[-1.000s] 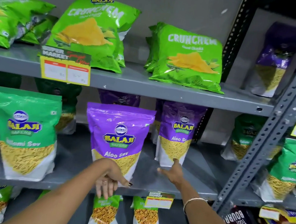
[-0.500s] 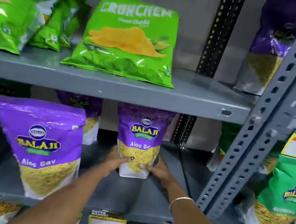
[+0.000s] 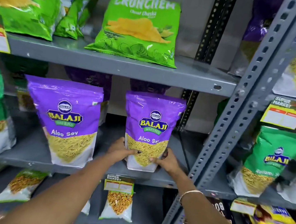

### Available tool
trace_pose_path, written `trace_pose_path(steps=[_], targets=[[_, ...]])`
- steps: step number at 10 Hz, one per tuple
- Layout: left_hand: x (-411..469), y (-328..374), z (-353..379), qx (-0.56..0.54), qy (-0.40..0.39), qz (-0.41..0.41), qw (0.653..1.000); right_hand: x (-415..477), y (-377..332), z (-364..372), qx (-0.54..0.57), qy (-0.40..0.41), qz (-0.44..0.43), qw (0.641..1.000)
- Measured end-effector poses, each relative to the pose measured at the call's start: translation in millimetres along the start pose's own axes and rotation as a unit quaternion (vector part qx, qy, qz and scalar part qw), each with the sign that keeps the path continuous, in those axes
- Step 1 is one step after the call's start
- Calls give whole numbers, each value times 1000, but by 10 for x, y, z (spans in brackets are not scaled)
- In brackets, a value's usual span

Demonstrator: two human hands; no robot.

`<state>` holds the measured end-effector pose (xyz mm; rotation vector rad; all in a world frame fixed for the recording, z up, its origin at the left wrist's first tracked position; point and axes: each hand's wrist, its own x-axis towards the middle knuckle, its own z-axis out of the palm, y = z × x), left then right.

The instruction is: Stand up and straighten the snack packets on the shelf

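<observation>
Head view. Middle grey metal shelf (image 3: 98,171): two purple stand-up foil pouches marked Aloo Sev. The left purple pouch (image 3: 67,120) stands upright near the shelf's front edge, facing forward, untouched; judged done. The right purple pouch (image 3: 151,129) stands upright near the front edge, label forward, held at its lower part by both hands; judged in the course of being squared up, nearly done. Further purple packets sit behind both, mostly hidden; their state cannot be told.

Upper shelf: a green crinkled chip bag marked Crunchem (image 3: 139,28) leans back against the wall, and the green bags to its left (image 3: 26,2) lie slumped and overlapping; judged left to do. Green pouches at the far left and in the right-hand bay stand, blurred.

Grip, left hand (image 3: 121,150): closed partway around the right pouch's lower left edge, thumb across its front. Grip, right hand (image 3: 167,161): closed likewise on the lower right edge, fingers behind, thumb forward. A thin metal bangle (image 3: 190,192) sits on the right wrist.
</observation>
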<state>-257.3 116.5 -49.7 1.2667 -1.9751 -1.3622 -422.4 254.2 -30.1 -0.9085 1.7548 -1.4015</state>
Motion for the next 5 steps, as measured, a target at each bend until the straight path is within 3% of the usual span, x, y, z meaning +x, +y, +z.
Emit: trace_pose_path(steps=[1,4,5], targets=[[-540,362,-91,5,-7,-7,1000,-183,3,7,-21,11,0,1000],[-704,419,-84,50,-33,3,998,-264,33,49,-34,14,22,999],[-729,410,-122,119,54,31,991,-341,-66,65,-76,79,-8,994]])
